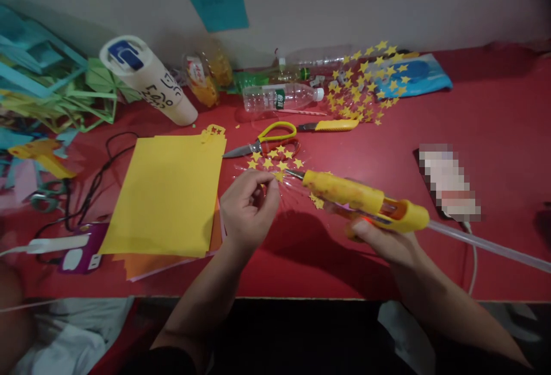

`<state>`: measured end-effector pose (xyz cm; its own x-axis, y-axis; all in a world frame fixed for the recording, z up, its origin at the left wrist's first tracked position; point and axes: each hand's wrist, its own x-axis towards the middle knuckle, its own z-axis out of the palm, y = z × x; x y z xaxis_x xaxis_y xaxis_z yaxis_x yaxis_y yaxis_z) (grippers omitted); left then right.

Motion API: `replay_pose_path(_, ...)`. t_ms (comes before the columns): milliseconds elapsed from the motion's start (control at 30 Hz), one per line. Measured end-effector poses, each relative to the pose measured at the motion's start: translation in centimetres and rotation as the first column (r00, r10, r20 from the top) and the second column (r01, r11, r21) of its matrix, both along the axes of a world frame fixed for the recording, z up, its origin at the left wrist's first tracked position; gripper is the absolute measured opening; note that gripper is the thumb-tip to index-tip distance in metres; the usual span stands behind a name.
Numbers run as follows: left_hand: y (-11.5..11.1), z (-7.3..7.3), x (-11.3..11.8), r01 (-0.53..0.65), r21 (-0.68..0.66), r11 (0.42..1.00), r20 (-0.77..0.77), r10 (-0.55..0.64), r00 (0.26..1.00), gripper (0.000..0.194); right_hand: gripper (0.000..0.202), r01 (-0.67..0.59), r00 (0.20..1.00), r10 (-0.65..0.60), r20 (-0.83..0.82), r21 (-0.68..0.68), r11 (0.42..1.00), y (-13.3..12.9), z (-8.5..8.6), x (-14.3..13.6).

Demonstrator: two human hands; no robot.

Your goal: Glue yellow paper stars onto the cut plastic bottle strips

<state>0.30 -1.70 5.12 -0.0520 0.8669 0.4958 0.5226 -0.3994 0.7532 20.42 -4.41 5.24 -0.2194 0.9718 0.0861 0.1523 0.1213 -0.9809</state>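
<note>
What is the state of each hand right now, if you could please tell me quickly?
Left hand: closed, pinching a small yellow star.
Right hand: closed, holding the yellow glue gun.

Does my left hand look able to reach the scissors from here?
Likely yes: the scissors lie just beyond your left hand, their upper handle uncovered. That hand seems to pinch a yellow star, though, so it may need to set that down first.

Paper sheets [163, 197] left of the left hand [247, 205]; scissors [257, 146] beyond it, bottles [279, 97] farther beyond; glue gun [357, 192] in the right hand [387, 243], phone [447, 182] to that hand's right.
</note>
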Motion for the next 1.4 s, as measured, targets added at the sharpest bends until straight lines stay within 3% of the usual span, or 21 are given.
replay_pose_path(200,0.01,0.10,0.02,0.011,0.045,0.999,-0.035,-0.009,0.999,0.011,0.031,-0.006,0.991,-0.005,0.131,0.083,0.997,0.07,-0.23,-0.30)
replay_pose_path(633,-0.04,0.13,0.17,0.023,0.074,0.997,-0.087,-0.016,0.996,0.013,0.023,-0.022,0.983,-0.022,0.182,0.239,0.971,0.53,-0.11,-0.36)
replay_pose_path(833,0.12,0.02,0.14,0.039,0.144,0.989,-0.101,-0.025,0.995,0.013,0.015,-0.048,0.982,0.001,0.190,0.242,0.969,0.52,0.03,-0.41)
replay_pose_path(1400,0.14,0.03,0.23,0.037,0.166,0.985,-0.097,-0.021,0.995,0.013,0.021,-0.074,0.959,-0.055,0.278,0.432,0.899,0.74,-0.41,-0.34)
